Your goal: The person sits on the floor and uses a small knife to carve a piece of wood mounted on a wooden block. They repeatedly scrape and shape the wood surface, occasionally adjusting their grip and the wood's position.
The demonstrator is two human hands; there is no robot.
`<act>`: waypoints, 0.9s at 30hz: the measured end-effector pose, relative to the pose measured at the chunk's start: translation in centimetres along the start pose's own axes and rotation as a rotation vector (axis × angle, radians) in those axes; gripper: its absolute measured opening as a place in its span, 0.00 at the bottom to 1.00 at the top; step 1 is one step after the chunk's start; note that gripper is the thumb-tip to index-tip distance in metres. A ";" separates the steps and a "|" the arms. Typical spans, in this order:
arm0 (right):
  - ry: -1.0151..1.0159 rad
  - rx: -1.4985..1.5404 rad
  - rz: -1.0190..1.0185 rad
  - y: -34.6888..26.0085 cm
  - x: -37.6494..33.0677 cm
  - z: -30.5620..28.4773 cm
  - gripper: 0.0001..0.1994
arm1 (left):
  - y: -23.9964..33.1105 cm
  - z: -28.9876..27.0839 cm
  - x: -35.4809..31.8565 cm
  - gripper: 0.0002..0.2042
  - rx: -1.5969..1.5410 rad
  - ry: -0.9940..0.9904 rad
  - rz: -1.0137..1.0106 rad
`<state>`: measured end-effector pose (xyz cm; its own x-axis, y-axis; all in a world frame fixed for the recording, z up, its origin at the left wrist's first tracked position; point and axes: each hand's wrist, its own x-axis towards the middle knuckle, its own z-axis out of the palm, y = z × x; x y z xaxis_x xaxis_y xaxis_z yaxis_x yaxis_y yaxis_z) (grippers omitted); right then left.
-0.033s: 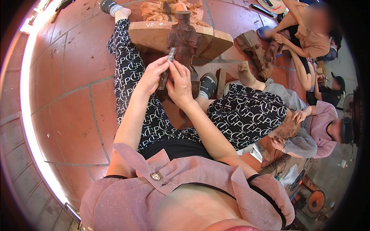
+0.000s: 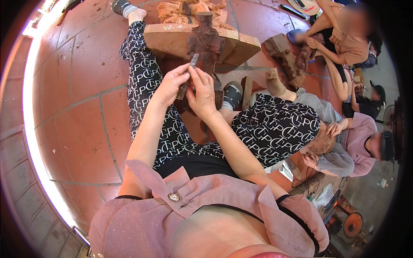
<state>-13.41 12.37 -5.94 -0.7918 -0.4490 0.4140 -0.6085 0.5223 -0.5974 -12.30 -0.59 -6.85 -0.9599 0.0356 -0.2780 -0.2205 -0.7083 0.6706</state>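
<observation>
A small grey strip (image 2: 194, 59), which looks like folded sandpaper, sticks up from between my fingertips. My left hand (image 2: 173, 84) pinches its lower end from the left. From the right, my right hand (image 2: 201, 92) has its thumb and fingers closed against the same end. Right behind the strip stands a dark reddish-brown wood carving (image 2: 205, 45), a figure with a round flat top. My hands cover part of its lower left side; a dark brown wooden corner shows under my fingers. Whether the strip touches the carving I cannot tell.
Beyond the carving lies a thick pale wooden board (image 2: 167, 36) with a chisel-like tool (image 2: 187, 10) and shavings. Another carved wood block (image 2: 282, 56) sits to the right. People work along the right side, one holding a wooden piece (image 2: 318, 144). A fan (image 2: 352, 224) stands lower right.
The grey strip looks straighter and stands further up to the right above my fingertips. My fingers have shifted slightly; the carving stays in place.
</observation>
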 end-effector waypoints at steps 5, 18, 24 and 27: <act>-0.063 0.000 0.051 0.4 -0.3 0.0 0.29 | -1.1 0.3 -0.2 0.23 0.293 0.130 0.016; -0.100 0.220 0.231 0.8 -0.3 0.0 0.30 | -1.0 -0.5 1.2 0.21 0.736 0.214 0.277; -0.094 0.281 0.262 1.2 0.0 -0.1 0.29 | -0.2 -1.3 1.5 0.19 0.761 0.167 0.259; -0.085 0.338 0.339 1.6 0.3 -0.6 0.22 | -0.8 -1.8 2.7 0.20 0.719 0.157 0.306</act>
<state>-14.60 13.50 -6.36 -0.9271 -0.3587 0.1085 -0.2548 0.3912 -0.8843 -14.39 -1.15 -9.37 -0.9721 -0.2248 -0.0673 -0.0597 -0.0402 0.9974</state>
